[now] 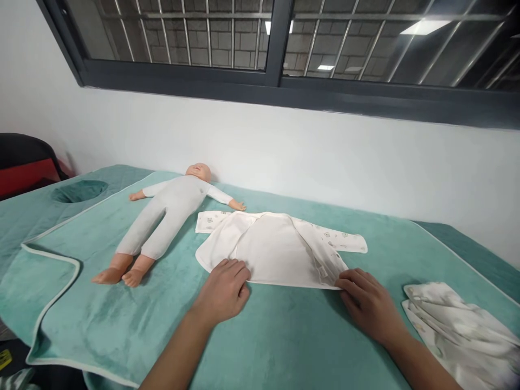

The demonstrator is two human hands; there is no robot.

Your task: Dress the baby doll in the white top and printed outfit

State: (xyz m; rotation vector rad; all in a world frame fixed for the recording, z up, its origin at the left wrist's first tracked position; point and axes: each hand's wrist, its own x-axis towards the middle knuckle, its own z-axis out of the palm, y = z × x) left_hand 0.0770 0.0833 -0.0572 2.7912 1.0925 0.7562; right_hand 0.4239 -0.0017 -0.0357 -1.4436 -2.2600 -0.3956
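Left grip (pixel 225 290) and right grip (pixel 368 304) pinch closed on the near hem (pixel 292 285) of the white shirt (pixel 280 246) (spread beyond them).

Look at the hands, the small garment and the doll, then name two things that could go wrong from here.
The left hand and right hand are at the garment's near edge, so its loose side panels could bunch. One sleeve lies close to the doll, and might catch its hand.
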